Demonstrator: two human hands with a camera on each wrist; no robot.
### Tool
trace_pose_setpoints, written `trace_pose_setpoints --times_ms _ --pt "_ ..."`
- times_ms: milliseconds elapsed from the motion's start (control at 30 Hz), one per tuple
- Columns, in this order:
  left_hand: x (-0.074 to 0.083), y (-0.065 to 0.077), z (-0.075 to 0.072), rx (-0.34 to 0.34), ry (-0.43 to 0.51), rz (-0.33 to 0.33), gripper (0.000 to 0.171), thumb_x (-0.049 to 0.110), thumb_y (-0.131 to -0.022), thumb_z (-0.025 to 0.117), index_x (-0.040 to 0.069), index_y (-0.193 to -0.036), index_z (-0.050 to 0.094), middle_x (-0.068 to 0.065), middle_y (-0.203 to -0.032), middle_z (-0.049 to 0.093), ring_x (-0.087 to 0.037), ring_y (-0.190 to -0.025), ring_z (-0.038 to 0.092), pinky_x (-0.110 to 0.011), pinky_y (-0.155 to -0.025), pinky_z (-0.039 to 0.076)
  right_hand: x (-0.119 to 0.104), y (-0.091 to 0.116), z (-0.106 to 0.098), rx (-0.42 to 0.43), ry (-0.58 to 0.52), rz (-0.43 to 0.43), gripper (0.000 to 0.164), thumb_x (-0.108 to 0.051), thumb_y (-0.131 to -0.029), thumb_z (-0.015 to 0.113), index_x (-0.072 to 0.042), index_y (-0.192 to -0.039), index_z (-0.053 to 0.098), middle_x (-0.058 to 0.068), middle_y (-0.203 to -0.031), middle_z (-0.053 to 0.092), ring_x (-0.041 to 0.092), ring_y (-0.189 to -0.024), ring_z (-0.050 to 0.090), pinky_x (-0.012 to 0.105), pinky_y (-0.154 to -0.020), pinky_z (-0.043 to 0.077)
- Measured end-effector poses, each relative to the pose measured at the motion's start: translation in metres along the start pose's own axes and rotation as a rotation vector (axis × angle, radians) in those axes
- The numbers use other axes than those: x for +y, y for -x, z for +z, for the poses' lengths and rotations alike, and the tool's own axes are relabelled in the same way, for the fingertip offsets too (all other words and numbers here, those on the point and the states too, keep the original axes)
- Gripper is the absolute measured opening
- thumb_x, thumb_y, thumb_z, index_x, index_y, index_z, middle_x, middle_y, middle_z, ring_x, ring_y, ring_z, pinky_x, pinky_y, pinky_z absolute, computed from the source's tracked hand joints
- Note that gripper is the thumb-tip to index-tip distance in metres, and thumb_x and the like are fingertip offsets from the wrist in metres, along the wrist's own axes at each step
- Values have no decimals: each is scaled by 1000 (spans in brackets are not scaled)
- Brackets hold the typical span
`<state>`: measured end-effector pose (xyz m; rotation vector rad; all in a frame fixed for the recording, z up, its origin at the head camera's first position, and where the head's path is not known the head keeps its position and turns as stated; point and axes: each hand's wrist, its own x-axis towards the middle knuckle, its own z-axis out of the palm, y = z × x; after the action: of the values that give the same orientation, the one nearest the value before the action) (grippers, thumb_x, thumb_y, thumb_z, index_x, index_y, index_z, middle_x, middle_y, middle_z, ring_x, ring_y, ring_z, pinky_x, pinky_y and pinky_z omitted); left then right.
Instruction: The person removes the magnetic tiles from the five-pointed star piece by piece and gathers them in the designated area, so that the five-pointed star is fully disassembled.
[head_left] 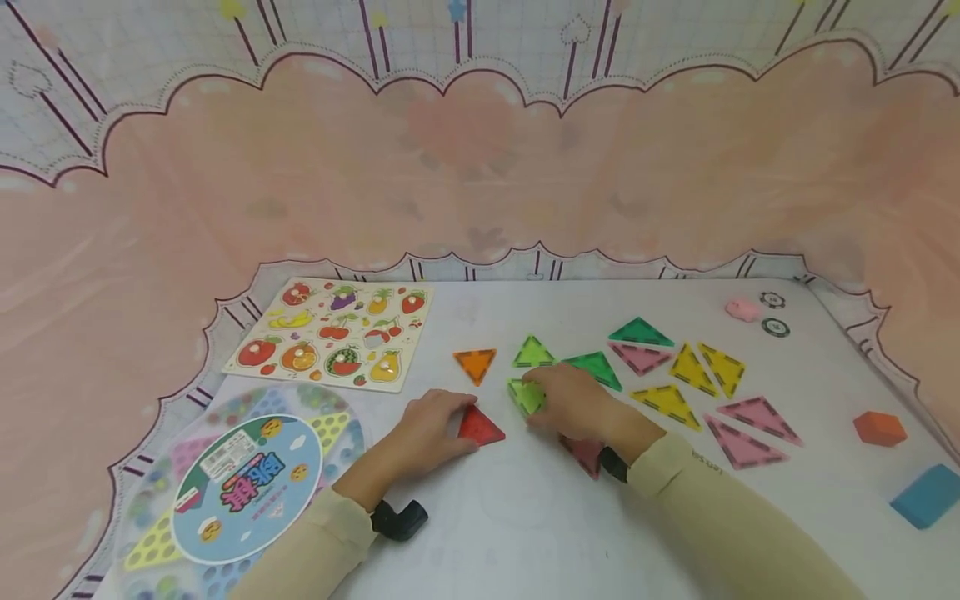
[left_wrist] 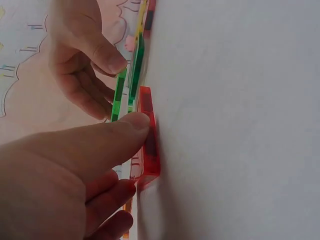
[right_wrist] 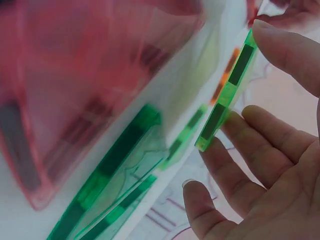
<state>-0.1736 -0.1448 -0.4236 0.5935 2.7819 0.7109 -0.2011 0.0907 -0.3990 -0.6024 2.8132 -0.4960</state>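
Observation:
My left hand (head_left: 427, 433) pinches a red triangular magnetic tile (head_left: 480, 427) between thumb and fingers, low over the white table. In the left wrist view the thumb lies along the edge of that tile. To its right, my right hand (head_left: 573, 404) grips a light green triangular magnetic tile (head_left: 524, 396) at its edge; in the right wrist view this tile (right_wrist: 227, 92) is tilted up between thumb and fingertips. Just beyond lie another light green triangle (head_left: 533, 352) and a dark green one (head_left: 596, 368). A pink-red triangle (head_left: 583, 454) is partly hidden beneath the right wrist.
An orange triangle (head_left: 476, 364) lies behind the left hand. Several yellow (head_left: 666, 404), pink (head_left: 742, 443) and green tiles spread to the right. A fruit puzzle board (head_left: 330, 333) and a round game board (head_left: 247, 492) sit left; orange (head_left: 879, 427) and blue blocks (head_left: 928, 496) stand far right.

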Motion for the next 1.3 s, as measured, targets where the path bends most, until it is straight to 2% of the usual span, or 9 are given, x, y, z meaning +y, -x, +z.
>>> trace_pose_setpoints --times_ms 200,400,633,700,867,967,1100,1300 --pt "-1 -6 -1 2 26 -55 62 41 -72 72 21 -127 50 3 -120 48 -16 -110 39 -40 -91 31 10 -10 0 -27 -55 62 58 -34 -77 68 -19 -129 47 3 -117 50 18 -95 44 39 -86 39" --pt "-3 -7 -1 -8 42 -70 63 42 -72 71 22 -127 50 2 -119 47 -16 -108 39 -39 -91 31 13 -14 0 -2 -30 41 53 -32 -81 64 -18 -129 48 3 -118 51 17 -98 45 39 -87 38" --pt "-4 -7 1 0 52 -81 63 42 -72 71 23 -127 49 2 -121 47 -17 -110 38 -41 -92 31 11 -15 1 0 3 18 56 -34 -78 66 -17 -128 49 2 -116 54 19 -98 47 41 -88 38" --pt "-4 -7 2 8 45 -82 62 42 -72 72 23 -127 50 3 -120 47 -16 -110 38 -40 -92 30 11 -14 1 9 -1 5 55 -34 -79 66 -16 -128 49 3 -117 53 20 -101 46 41 -89 37" --pt "-3 -4 3 22 25 -60 61 42 -72 71 20 -126 51 2 -120 48 -17 -110 39 -41 -93 29 20 -6 -5 12 -71 39 57 -34 -80 65 -17 -131 45 4 -127 46 22 -115 41 43 -94 33" --pt "-2 -3 2 23 28 -58 62 42 -73 71 20 -126 50 1 -121 48 -18 -111 38 -42 -92 30 28 -2 -11 19 -49 55 57 -33 -80 65 -16 -131 45 3 -129 46 24 -119 38 45 -95 31" --pt "0 -2 1 25 33 -64 62 41 -73 71 19 -127 50 1 -121 48 -18 -111 39 -42 -92 31 32 -2 -15 20 -23 21 57 -32 -79 67 -13 -129 47 6 -127 49 28 -117 40 46 -94 32" --pt "0 -3 1 23 40 -54 62 41 -73 71 19 -127 50 1 -122 48 -19 -113 38 -42 -93 29 21 -10 -5 -3 3 31 59 -37 -77 68 -14 -128 48 2 -118 53 21 -105 46 41 -90 36"
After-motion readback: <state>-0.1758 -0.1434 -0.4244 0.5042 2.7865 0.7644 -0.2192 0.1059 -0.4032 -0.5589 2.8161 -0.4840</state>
